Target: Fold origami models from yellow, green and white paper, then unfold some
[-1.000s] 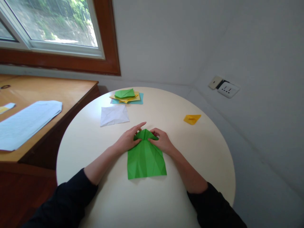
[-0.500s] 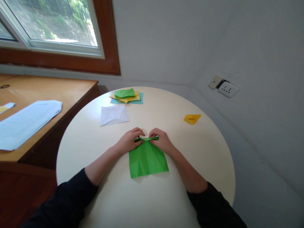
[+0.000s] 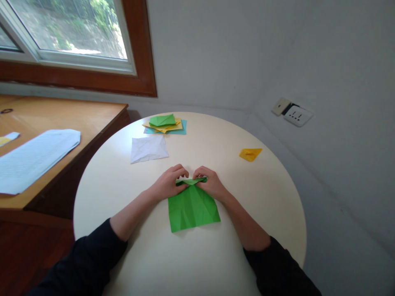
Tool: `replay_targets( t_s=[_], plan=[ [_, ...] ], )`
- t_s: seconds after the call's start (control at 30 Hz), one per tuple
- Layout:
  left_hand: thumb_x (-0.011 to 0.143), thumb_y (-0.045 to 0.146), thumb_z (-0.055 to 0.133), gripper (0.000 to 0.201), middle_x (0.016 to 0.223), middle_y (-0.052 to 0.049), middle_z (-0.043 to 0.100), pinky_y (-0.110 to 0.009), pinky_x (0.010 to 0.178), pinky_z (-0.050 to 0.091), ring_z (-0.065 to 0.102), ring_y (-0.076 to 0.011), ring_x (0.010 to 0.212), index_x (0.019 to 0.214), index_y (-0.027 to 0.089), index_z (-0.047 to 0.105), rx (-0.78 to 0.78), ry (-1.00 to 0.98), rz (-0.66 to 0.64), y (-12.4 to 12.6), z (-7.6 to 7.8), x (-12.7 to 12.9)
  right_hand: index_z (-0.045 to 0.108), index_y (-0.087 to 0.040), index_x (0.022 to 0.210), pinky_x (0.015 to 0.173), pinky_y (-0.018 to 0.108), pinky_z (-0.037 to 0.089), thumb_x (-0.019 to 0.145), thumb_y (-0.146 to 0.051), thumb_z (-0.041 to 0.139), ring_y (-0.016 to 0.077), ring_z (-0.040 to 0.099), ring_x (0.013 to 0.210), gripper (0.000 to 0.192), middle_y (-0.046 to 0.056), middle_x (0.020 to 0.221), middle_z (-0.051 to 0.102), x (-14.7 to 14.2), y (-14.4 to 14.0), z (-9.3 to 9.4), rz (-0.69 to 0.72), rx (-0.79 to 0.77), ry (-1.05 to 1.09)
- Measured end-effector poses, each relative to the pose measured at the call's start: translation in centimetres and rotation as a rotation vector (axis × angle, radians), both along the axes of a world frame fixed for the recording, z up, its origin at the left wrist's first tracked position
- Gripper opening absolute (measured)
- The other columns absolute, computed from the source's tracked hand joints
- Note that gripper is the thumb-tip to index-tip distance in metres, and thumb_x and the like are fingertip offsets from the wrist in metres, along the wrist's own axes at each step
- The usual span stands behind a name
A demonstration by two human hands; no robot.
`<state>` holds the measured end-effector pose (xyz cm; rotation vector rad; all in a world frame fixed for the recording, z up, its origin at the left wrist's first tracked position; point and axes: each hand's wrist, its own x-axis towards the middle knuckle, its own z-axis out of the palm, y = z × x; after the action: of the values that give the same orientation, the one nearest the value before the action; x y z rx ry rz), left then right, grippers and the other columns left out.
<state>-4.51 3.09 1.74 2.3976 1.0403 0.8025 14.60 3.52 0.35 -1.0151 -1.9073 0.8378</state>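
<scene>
A sheet of green paper (image 3: pixel 194 209), right there between the left hand (image 3: pixel 169 181) and the right hand (image 3: pixel 213 184)! Its far edge is folded over into a narrow band, gripped at either end, dipping between the thumbs. On the near side of the hands it fans out wider, creases running lengthwise, the near edge slightly aslant.

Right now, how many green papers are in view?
2: a creased green sheet held by the left hand and right hand, and a folded green paper atop the paper stack far back on the round table. More may be hidden within that stack.
</scene>
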Motion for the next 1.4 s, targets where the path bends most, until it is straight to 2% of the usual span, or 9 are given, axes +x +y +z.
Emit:
replay_targets(
  t_s=[0.13, 0.43, 0.63, 0.77, 0.9, 1.1, 1.27, 1.4],
  plan=[
    [0.07, 0.022, 0.056, 0.011, 0.077, 0.0, 0.049, -0.023, 0.061, 0.038, 0.047, -0.0122, 0.07, 0.078, 0.019, 0.049, -0.04, 0.011, -0.032, -0.4, 0.5, 0.2, 0.056, -0.019, 0.063, 0.066, 0.024, 0.04, 0.055, -0.003, 0.043, 0.0122, 0.052, 0.069, 0.023, -0.002, 0.069, 0.056, 0.0, 0.1, -0.1, -0.015, -0.008, -0.01],
    [0.07, 0.031, 0.057, 0.021, 0.064, 0.004, 0.043, -0.022, 0.052, 0.029, 0.038, -0.0095, 0.057, 0.065, 0.018, 0.041, -0.133, 0.087, -0.087, -0.6, 0.6, 0.4, 0.057, -0.019, 0.063, 0.066, 0.024, 0.04, 0.055, -0.001, 0.044, 0.0118, 0.053, 0.069, 0.023, -0.002, 0.069, 0.057, 0.0, 0.0, -0.1, -0.015, -0.012, -0.018],
    [0.074, 0.031, 0.053, 0.013, 0.064, 0.004, 0.045, -0.022, 0.053, 0.03, 0.04, -0.0098, 0.057, 0.075, 0.018, 0.049, -0.114, 0.133, -0.051, -0.3, 0.2, 0.3, 0.059, -0.019, 0.065, 0.069, 0.025, 0.041, 0.059, -0.005, 0.052, 0.0124, 0.055, 0.072, 0.016, -0.002, 0.072, 0.057, -0.1, -0.3, 0.3, 0.039, -0.019, -0.006],
    [0.076, 0.025, 0.049, 0.009, 0.065, 0.003, 0.047, -0.022, 0.054, 0.032, 0.042, -0.0104, 0.058, 0.081, 0.018, 0.052, -0.08, 0.148, -0.016, 0.1, -0.4, 0.1, 0.059, -0.019, 0.07, 0.073, 0.027, 0.042, 0.061, -0.007, 0.054, 0.0134, 0.055, 0.076, 0.016, -0.001, 0.076, 0.059, -0.2, -0.3, 0.5, 0.028, 0.003, 0.005],
    [0.074, 0.019, 0.048, 0.015, 0.067, 0.003, 0.049, -0.022, 0.055, 0.034, 0.046, -0.0112, 0.06, 0.089, 0.02, 0.053, -0.075, 0.161, -0.01, 0.3, -0.6, 0.0, 0.059, -0.019, 0.069, 0.076, 0.028, 0.042, 0.061, -0.004, 0.051, 0.0137, 0.056, 0.078, 0.019, 0.0, 0.077, 0.059, -0.1, -0.1, 0.3, 0.024, 0.018, 0.046],
    [0.068, 0.013, 0.05, 0.023, 0.076, 0.001, 0.051, -0.022, 0.059, 0.036, 0.049, -0.0124, 0.068, 0.09, 0.02, 0.052, -0.057, 0.146, -0.045, 0.0, -0.1, -0.1, 0.06, -0.02, 0.066, 0.077, 0.027, 0.042, 0.059, -0.002, 0.048, 0.0132, 0.056, 0.078, 0.022, 0.0, 0.079, 0.058, 0.1, 0.0, 0.0, 0.046, 0.002, 0.06],
    [0.07, 0.027, 0.058, 0.019, 0.079, 0.0, 0.051, -0.023, 0.061, 0.036, 0.048, -0.0132, 0.071, 0.087, 0.02, 0.052, -0.087, 0.122, -0.104, -0.4, 0.3, 0.1, 0.059, -0.019, 0.063, 0.077, 0.028, 0.042, 0.056, -0.001, 0.044, 0.0133, 0.056, 0.078, 0.025, 0.0, 0.078, 0.058, 0.0, 0.0, -0.2, 0.045, -0.015, 0.054],
    [0.067, 0.041, 0.064, 0.029, 0.079, -0.001, 0.052, -0.023, 0.061, 0.037, 0.048, -0.0139, 0.071, 0.08, 0.018, 0.054, -0.133, 0.116, -0.144, -0.4, 0.4, 0.1, 0.06, -0.019, 0.063, 0.077, 0.028, 0.042, 0.054, 0.0, 0.042, 0.0134, 0.056, 0.078, 0.028, 0.0, 0.078, 0.059, 0.1, 0.1, -0.4, 0.045, -0.027, 0.037]
  ],
)
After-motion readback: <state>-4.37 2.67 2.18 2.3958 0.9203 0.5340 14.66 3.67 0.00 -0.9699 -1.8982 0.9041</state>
